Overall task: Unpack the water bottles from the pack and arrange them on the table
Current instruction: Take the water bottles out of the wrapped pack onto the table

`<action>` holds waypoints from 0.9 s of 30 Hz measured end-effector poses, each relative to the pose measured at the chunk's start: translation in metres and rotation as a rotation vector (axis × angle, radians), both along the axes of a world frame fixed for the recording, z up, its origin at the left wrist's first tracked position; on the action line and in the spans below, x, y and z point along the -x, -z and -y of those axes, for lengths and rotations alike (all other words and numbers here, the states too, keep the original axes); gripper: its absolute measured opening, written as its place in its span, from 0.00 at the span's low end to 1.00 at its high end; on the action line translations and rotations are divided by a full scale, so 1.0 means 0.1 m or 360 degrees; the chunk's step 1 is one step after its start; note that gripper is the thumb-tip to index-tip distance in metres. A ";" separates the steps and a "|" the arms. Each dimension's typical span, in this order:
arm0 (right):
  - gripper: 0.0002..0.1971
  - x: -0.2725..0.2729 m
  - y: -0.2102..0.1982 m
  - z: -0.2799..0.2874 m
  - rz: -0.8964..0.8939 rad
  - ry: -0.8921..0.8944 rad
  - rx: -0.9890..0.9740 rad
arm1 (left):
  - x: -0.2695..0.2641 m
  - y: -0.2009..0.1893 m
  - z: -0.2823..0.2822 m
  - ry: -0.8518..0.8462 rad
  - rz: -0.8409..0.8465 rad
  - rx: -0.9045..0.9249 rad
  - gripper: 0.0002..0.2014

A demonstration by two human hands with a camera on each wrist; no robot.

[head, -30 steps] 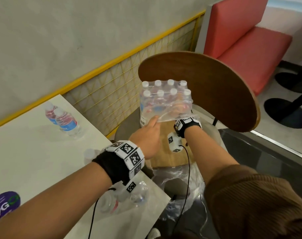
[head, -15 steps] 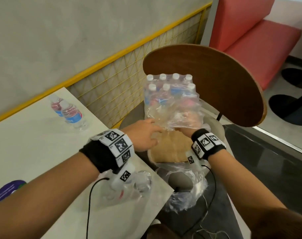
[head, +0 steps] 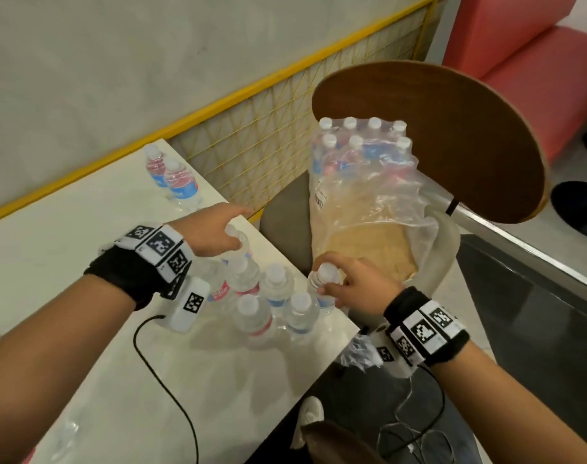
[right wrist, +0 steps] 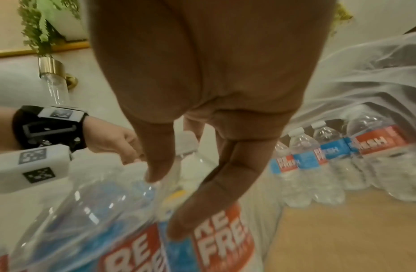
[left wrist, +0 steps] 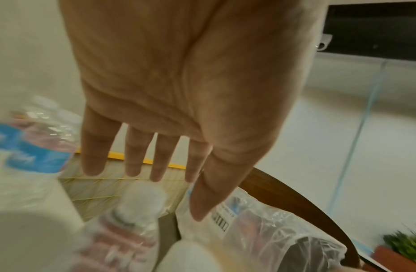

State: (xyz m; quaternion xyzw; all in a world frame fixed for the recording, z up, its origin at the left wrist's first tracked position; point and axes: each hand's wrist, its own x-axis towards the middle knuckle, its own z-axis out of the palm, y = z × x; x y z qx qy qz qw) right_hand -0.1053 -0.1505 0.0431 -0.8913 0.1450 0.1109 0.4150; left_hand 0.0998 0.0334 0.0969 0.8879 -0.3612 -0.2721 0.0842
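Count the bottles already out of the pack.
8 clearly: two bottles at the table's far edge, four free in the near cluster, one under the left hand, one gripped by the right hand. Others may hide behind the left wrist.

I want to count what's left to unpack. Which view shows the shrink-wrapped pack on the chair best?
The head view: the pack shows whole, torn open in front, caps visible in two rows. The right wrist view shows only a few of its bottles under the plastic. The left wrist view shows just crumpled wrap and a barcode.
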 end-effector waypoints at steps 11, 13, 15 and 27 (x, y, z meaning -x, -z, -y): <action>0.66 0.21 0.64 -0.08 -0.0211 -0.0001 -0.0529 | 0.06 0.48 -0.70 -0.1057 -0.0859 0.0934 0.31; 0.69 0.22 0.74 -0.15 -0.0183 0.0059 -0.0559 | 0.12 0.57 -0.77 -0.1277 -0.1023 0.1173 0.25; 0.69 0.21 0.79 -0.22 -0.0153 0.0130 -0.0562 | 0.17 0.70 -0.85 -0.1437 -0.1137 0.1294 0.22; 0.69 0.06 0.90 -0.35 -0.0172 0.0134 -0.0410 | 0.67 1.41 -1.04 -0.0625 -0.0700 0.0575 0.82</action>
